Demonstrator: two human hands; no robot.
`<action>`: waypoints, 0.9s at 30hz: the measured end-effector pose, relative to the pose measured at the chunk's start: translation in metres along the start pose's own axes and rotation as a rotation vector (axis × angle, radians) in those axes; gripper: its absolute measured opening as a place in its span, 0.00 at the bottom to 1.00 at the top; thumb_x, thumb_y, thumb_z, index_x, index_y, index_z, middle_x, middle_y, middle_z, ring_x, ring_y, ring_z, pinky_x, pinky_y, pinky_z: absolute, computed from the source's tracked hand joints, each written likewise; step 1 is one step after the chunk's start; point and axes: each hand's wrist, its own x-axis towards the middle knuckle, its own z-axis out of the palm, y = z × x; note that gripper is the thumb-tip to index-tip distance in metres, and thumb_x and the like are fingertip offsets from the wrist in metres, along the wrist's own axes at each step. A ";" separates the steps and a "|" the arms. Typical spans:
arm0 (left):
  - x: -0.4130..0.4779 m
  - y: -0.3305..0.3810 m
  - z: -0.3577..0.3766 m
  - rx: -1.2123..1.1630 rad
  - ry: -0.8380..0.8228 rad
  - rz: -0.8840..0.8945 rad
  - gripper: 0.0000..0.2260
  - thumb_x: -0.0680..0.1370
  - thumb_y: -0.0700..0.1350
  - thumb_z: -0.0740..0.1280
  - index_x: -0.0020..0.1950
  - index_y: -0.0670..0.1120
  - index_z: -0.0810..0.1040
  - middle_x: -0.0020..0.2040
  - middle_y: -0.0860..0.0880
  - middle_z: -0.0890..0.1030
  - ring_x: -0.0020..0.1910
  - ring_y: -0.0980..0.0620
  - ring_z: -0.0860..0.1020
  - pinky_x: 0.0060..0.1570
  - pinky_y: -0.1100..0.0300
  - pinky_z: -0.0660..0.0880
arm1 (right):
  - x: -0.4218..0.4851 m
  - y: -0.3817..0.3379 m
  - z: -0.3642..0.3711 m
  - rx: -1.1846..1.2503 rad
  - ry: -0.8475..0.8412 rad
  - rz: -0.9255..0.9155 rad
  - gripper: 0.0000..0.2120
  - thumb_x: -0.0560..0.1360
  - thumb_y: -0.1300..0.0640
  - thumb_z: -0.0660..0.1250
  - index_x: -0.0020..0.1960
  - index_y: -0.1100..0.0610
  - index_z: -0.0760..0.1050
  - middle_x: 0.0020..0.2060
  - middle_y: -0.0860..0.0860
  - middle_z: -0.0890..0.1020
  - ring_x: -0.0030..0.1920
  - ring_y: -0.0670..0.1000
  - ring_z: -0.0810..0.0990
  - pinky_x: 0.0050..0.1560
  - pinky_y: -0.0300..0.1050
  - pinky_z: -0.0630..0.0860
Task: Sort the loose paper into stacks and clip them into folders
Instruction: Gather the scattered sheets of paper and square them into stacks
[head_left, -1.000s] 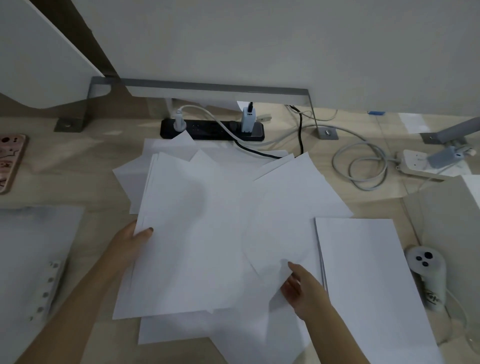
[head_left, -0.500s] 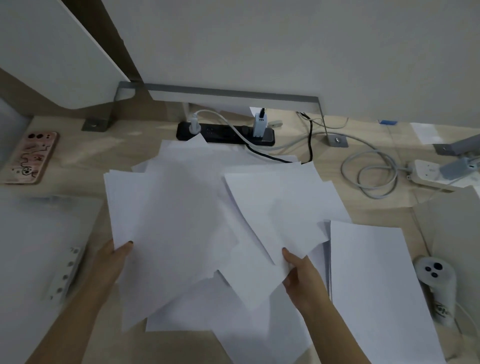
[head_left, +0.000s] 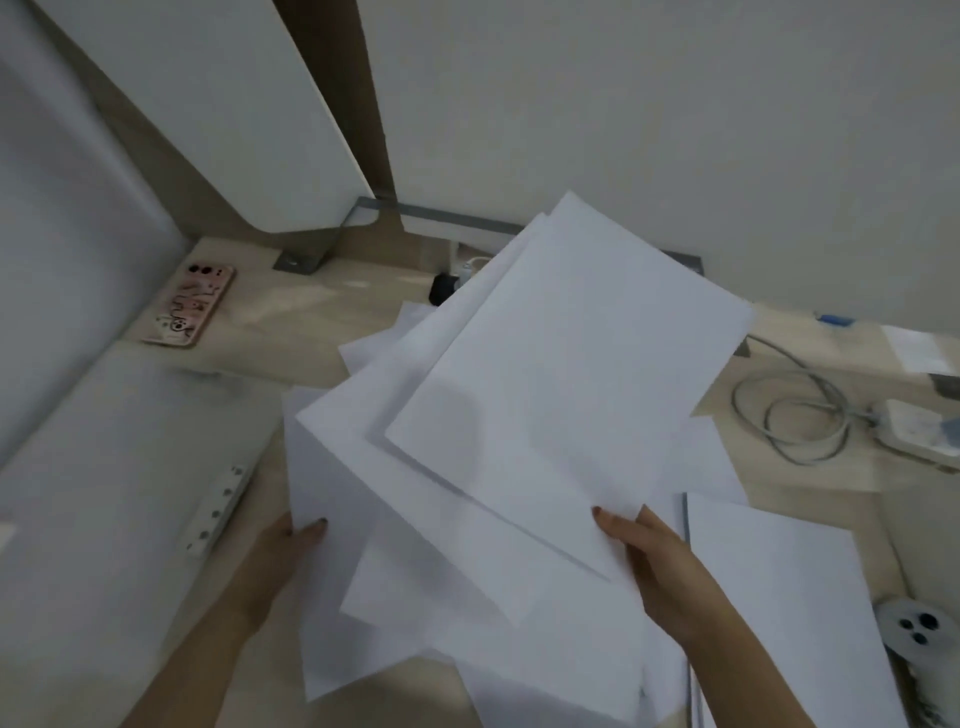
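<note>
A fanned bunch of loose white paper sheets (head_left: 545, 395) is lifted off the wooden desk and tilted up toward me. My left hand (head_left: 280, 551) grips its lower left edge, thumb on top. My right hand (head_left: 654, 556) pinches the lower right corner of the top sheets. More white sheets (head_left: 467, 654) lie under them on the desk. A separate neat stack of paper (head_left: 779, 587) lies flat at the right. A white folder (head_left: 104, 467) with a punched clip strip (head_left: 218, 509) lies open at the left.
A phone in a pink case (head_left: 189, 304) lies at the back left. A black power strip (head_left: 444, 286) peeks out behind the sheets. Coiled grey cable (head_left: 795, 415) and a white adapter (head_left: 919, 431) sit at the right, with a white device (head_left: 917, 634) at the lower right.
Both hands have raised the gathered sheets off the desk and tilted them up, hiding most of the power strip. The camera view has swung left and closer.
</note>
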 end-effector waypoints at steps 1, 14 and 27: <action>-0.001 -0.002 0.000 -0.008 -0.018 0.002 0.13 0.78 0.45 0.63 0.62 0.44 0.75 0.55 0.44 0.80 0.52 0.44 0.79 0.52 0.50 0.74 | 0.004 0.003 -0.001 0.016 -0.018 0.025 0.18 0.73 0.62 0.64 0.63 0.59 0.74 0.59 0.55 0.81 0.60 0.55 0.79 0.59 0.51 0.76; 0.016 -0.007 0.001 -0.345 -0.168 -0.095 0.18 0.79 0.58 0.53 0.62 0.52 0.72 0.56 0.51 0.81 0.56 0.50 0.78 0.56 0.53 0.71 | 0.052 0.043 0.012 -0.816 0.050 0.258 0.11 0.75 0.64 0.61 0.55 0.54 0.75 0.46 0.51 0.82 0.45 0.49 0.80 0.42 0.38 0.76; 0.026 -0.008 0.027 -0.065 -0.062 0.037 0.24 0.74 0.39 0.70 0.69 0.40 0.68 0.64 0.43 0.75 0.63 0.45 0.74 0.63 0.58 0.67 | 0.082 0.074 0.047 -1.057 0.098 0.142 0.26 0.74 0.55 0.66 0.69 0.56 0.64 0.63 0.54 0.65 0.63 0.56 0.70 0.62 0.47 0.71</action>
